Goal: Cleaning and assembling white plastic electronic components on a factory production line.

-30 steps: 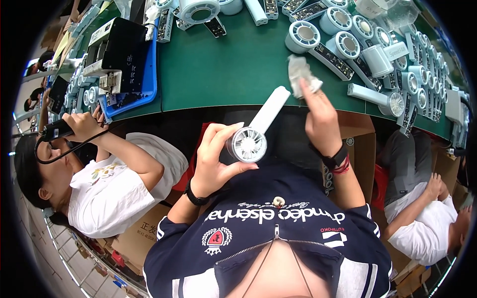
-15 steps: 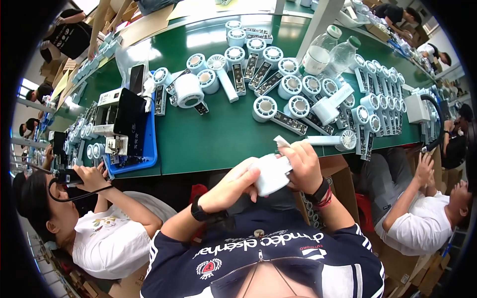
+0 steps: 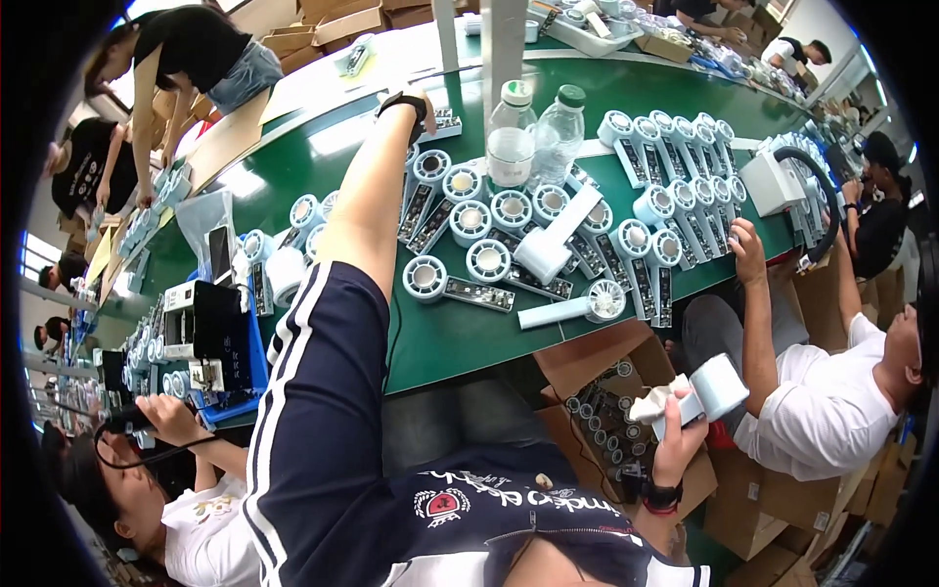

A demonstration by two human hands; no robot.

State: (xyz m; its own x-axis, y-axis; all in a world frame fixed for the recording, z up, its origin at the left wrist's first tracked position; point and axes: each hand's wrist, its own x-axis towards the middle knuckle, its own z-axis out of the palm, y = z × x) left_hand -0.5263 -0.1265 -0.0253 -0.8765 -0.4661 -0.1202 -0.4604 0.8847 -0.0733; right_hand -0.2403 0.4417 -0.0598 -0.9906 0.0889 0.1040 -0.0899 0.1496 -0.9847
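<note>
My left arm stretches far across the green table, with my left hand point(image 3: 419, 106) beside a light blue fan unit point(image 3: 446, 125) at the back. Its fingers are partly hidden by the wrist, so their grip is unclear. Low on the right, away from the table edge, my right hand point(image 3: 678, 442) is closed around the handle of a light blue handheld fan point(image 3: 720, 385). A crumpled white cloth point(image 3: 653, 402) is in the same hand, against the handle. A finished-looking fan point(image 3: 603, 302) lies near the table's front edge, and another lies face down point(image 3: 544, 252) on the pile.
Several fans with exposed circuit boards point(image 3: 479, 293) cover the table point(image 3: 460, 347). Two clear bottles point(image 3: 558, 132) stand by a metal post point(image 3: 502, 49). An open carton point(image 3: 587, 357) holds fan parts below the edge. Co-workers sit on both sides; a black machine point(image 3: 210, 333) stands left.
My left hand has left the fan and reached forward across the table. My right hand has moved right and down with the fan and white cloth. The view has shifted.
</note>
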